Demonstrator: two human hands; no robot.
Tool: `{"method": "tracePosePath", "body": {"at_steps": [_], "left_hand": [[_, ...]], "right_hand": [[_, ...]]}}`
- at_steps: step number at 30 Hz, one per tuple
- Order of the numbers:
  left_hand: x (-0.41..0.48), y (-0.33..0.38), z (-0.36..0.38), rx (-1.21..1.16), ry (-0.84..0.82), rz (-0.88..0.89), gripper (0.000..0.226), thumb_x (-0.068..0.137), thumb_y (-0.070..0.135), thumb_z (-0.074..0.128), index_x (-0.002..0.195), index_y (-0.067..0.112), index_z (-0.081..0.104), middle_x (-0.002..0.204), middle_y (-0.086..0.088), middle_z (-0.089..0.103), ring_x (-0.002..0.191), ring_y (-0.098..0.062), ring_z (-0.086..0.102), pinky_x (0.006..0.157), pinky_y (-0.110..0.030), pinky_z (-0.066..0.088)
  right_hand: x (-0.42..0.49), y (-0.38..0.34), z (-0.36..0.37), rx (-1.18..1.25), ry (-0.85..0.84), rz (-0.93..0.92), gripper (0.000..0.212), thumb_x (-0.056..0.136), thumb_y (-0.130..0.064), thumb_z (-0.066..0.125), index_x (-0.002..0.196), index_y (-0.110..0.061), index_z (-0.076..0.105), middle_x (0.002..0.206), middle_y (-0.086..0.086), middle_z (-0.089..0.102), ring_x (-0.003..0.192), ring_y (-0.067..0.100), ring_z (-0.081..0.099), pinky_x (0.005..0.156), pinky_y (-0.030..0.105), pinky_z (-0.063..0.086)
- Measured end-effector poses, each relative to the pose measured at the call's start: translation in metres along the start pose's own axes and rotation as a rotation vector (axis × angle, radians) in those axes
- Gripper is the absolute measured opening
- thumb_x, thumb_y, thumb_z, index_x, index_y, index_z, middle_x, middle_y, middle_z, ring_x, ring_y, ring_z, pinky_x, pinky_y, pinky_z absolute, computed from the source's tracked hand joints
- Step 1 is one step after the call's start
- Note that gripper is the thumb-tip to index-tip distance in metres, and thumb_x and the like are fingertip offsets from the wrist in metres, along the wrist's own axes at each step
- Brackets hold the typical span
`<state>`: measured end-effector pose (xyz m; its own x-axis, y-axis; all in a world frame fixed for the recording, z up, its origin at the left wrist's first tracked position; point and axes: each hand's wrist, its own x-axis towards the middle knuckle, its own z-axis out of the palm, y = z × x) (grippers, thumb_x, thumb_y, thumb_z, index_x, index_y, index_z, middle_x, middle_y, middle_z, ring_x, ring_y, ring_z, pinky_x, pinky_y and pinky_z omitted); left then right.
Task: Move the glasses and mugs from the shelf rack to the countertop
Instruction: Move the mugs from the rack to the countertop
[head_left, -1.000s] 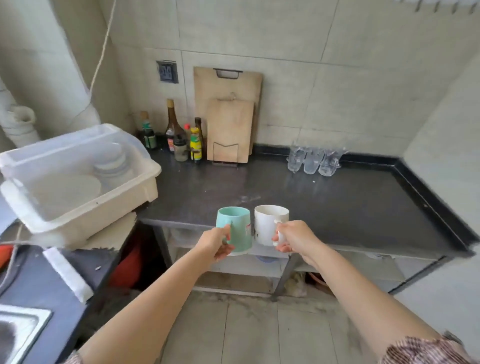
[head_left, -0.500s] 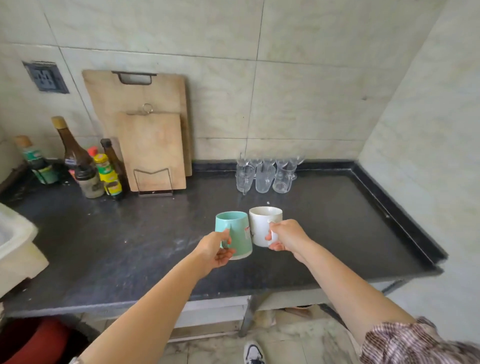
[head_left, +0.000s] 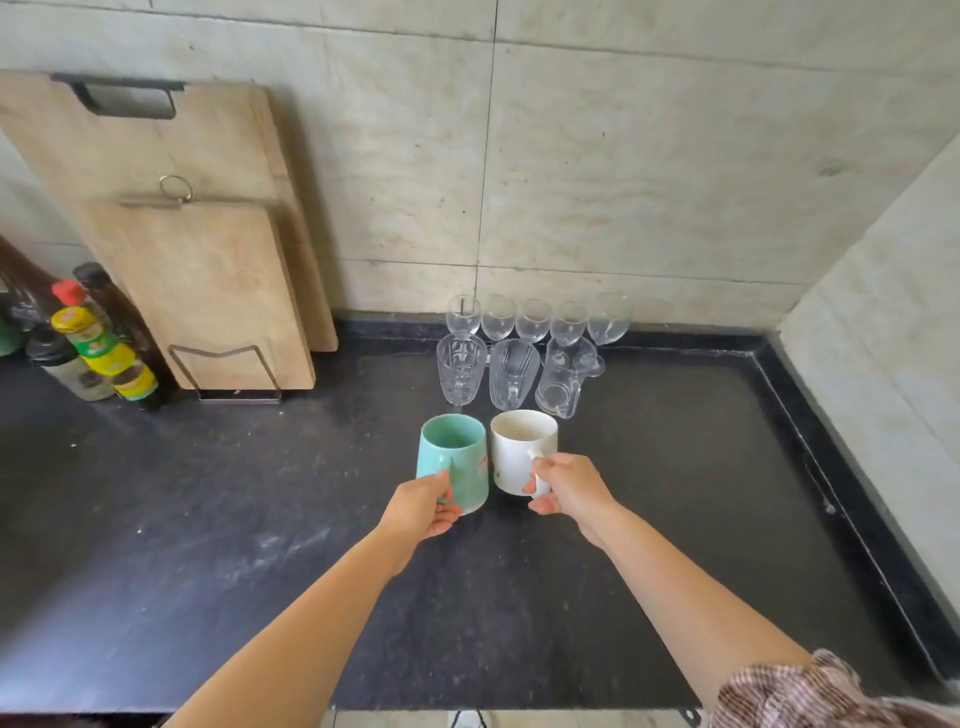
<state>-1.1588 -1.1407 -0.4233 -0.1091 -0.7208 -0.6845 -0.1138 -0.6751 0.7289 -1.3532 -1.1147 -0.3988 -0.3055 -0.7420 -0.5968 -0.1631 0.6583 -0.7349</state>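
Observation:
My left hand (head_left: 423, 506) grips the handle of a teal mug (head_left: 457, 457). My right hand (head_left: 566, 491) grips the handle of a white mug (head_left: 517, 449). Both mugs are upright and side by side, touching or nearly so, low over the dark countertop (head_left: 208, 519); I cannot tell whether they rest on it. Just behind them stand three clear glass mugs (head_left: 506, 374). A row of several stemmed glasses (head_left: 535, 319) lines the back wall. The shelf rack is out of view.
Two wooden cutting boards (head_left: 208, 291) lean on the wall in a wire stand at back left. Sauce bottles (head_left: 98, 353) cluster at the far left. A raised black rim (head_left: 810, 431) borders the counter on the right, beside a tiled side wall.
I have stepped closer and both hands have carried the mugs forward over the counter, toward the clear glassware. The white bin and the floor have left the view.

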Motion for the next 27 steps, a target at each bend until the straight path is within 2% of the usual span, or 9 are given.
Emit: {"method": "tracePosePath", "body": {"at_steps": [7, 11, 16, 18, 20, 22, 25, 27], "left_hand": [[0.020, -0.019, 0.004, 0.127, 0.054, 0.125, 0.035, 0.099, 0.030, 0.040, 0.075, 0.011, 0.057, 0.088, -0.013, 0.064, 0.079, -0.018, 0.058, 0.078, -0.029, 0.053], [0.024, -0.026, 0.006, 0.090, 0.043, 0.138, 0.035, 0.099, 0.028, 0.040, 0.075, 0.012, 0.059, 0.091, -0.013, 0.064, 0.081, -0.017, 0.057, 0.080, -0.029, 0.052], [0.025, -0.036, 0.006, 0.133, 0.016, 0.101, 0.033, 0.100, 0.032, 0.038, 0.090, 0.011, 0.062, 0.101, -0.011, 0.065, 0.088, -0.016, 0.060, 0.082, -0.029, 0.050], [0.025, -0.037, 0.007, 0.151, 0.012, 0.089, 0.033, 0.100, 0.033, 0.037, 0.093, 0.011, 0.061, 0.105, -0.010, 0.065, 0.093, -0.018, 0.060, 0.084, -0.030, 0.050], [0.025, -0.036, 0.007, 0.175, 0.013, 0.084, 0.034, 0.100, 0.034, 0.036, 0.094, 0.011, 0.061, 0.107, -0.009, 0.065, 0.096, -0.019, 0.060, 0.085, -0.032, 0.049], [0.025, -0.036, 0.007, 0.196, 0.017, 0.069, 0.034, 0.100, 0.034, 0.035, 0.097, 0.011, 0.061, 0.108, -0.008, 0.064, 0.099, -0.019, 0.060, 0.087, -0.033, 0.049], [0.025, -0.038, 0.005, 0.232, 0.018, 0.041, 0.033, 0.100, 0.034, 0.034, 0.098, 0.013, 0.060, 0.111, -0.005, 0.063, 0.100, -0.020, 0.060, 0.088, -0.033, 0.049], [0.024, -0.039, 0.004, 0.257, 0.014, 0.026, 0.032, 0.101, 0.034, 0.034, 0.101, 0.015, 0.060, 0.112, -0.004, 0.062, 0.100, -0.020, 0.060, 0.088, -0.034, 0.048]], "right_hand": [[0.019, 0.012, 0.001, 0.001, -0.022, 0.014, 0.023, 0.095, -0.023, 0.049, 0.082, -0.012, 0.064, 0.085, 0.003, 0.072, 0.066, 0.023, 0.070, 0.090, 0.040, 0.055], [0.022, 0.017, 0.005, 0.023, -0.028, 0.020, 0.024, 0.095, -0.018, 0.048, 0.083, -0.009, 0.067, 0.091, 0.002, 0.071, 0.074, 0.027, 0.073, 0.087, 0.037, 0.056], [0.018, 0.024, 0.011, 0.145, -0.073, 0.128, 0.017, 0.092, -0.012, 0.052, 0.095, -0.002, 0.065, 0.093, 0.008, 0.072, 0.076, 0.029, 0.071, 0.078, 0.034, 0.059], [0.017, 0.025, 0.016, 0.114, -0.050, 0.169, 0.015, 0.088, -0.018, 0.056, 0.093, -0.007, 0.064, 0.090, 0.007, 0.074, 0.067, 0.023, 0.066, 0.064, 0.029, 0.057], [0.016, 0.026, 0.019, 0.007, 0.002, 0.166, 0.024, 0.083, -0.029, 0.059, 0.090, -0.008, 0.068, 0.082, 0.004, 0.076, 0.058, 0.015, 0.057, 0.053, 0.025, 0.047], [0.016, 0.028, 0.022, -0.040, 0.019, 0.161, 0.029, 0.082, -0.033, 0.060, 0.089, -0.008, 0.071, 0.079, 0.005, 0.076, 0.055, 0.013, 0.056, 0.056, 0.025, 0.047], [0.013, 0.031, 0.024, -0.078, 0.016, 0.180, 0.028, 0.086, -0.036, 0.060, 0.092, -0.010, 0.070, 0.086, 0.007, 0.074, 0.059, 0.014, 0.062, 0.066, 0.026, 0.051], [0.013, 0.032, 0.025, -0.089, 0.028, 0.167, 0.029, 0.087, -0.036, 0.060, 0.093, -0.010, 0.070, 0.088, 0.006, 0.073, 0.059, 0.014, 0.063, 0.060, 0.023, 0.048]]}}
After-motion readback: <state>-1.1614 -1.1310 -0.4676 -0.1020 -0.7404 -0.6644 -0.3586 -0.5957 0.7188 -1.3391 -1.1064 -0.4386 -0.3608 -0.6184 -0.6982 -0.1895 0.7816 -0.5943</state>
